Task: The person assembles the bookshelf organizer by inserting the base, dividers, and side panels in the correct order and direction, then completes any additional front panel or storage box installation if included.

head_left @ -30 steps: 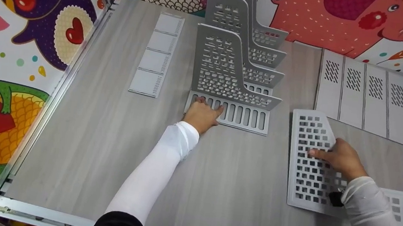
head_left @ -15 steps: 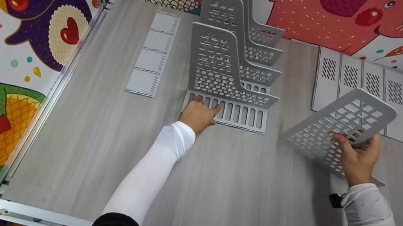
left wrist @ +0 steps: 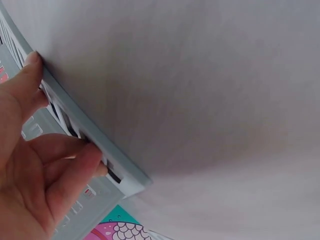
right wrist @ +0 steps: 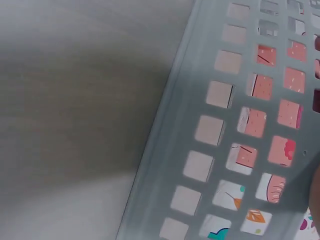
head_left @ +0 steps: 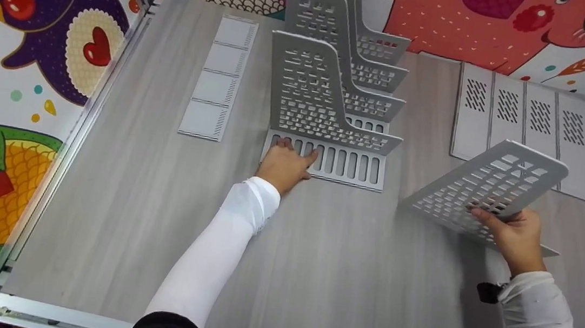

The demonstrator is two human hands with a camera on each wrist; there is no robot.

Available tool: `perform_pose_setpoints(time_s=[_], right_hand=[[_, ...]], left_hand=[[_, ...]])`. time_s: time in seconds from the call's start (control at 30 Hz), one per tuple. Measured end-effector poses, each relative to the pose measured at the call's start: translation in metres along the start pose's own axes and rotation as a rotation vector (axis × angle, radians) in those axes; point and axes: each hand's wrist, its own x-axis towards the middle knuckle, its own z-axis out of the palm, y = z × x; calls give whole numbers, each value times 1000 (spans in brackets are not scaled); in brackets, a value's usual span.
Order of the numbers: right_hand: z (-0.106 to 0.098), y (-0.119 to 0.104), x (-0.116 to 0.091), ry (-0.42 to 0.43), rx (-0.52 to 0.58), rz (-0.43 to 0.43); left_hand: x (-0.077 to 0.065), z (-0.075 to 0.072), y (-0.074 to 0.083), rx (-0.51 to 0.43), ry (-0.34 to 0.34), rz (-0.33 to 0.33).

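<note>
at the middle of the bench (head_left: 335, 277), the left hand (head_left: 284, 167) grips the grey rack (head_left: 306, 86) by its slotted base, fingers bent; to the right, the right hand (head_left: 519, 237) pinches a tilted perforated panel (head_left: 486, 184).

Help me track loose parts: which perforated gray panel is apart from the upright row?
The tilted panel gripped by the right hand; the other perforated gray panels stand upright in a row on the slotted base.
</note>
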Motion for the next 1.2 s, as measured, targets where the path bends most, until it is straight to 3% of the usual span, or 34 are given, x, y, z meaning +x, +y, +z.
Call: perform_pose_setpoints(time_s=[0.23, 0.47, 1.2], right_hand=[[18, 0, 9, 44, 103, -20], [34, -4, 18, -28, 128, -52], [35, -4, 17, -41, 161, -15]], left_hand=[[-2, 0, -1, -23, 9, -5], [-1, -1, -1, -19, -12, -16], [0, -1, 0, 4, -15, -15]])
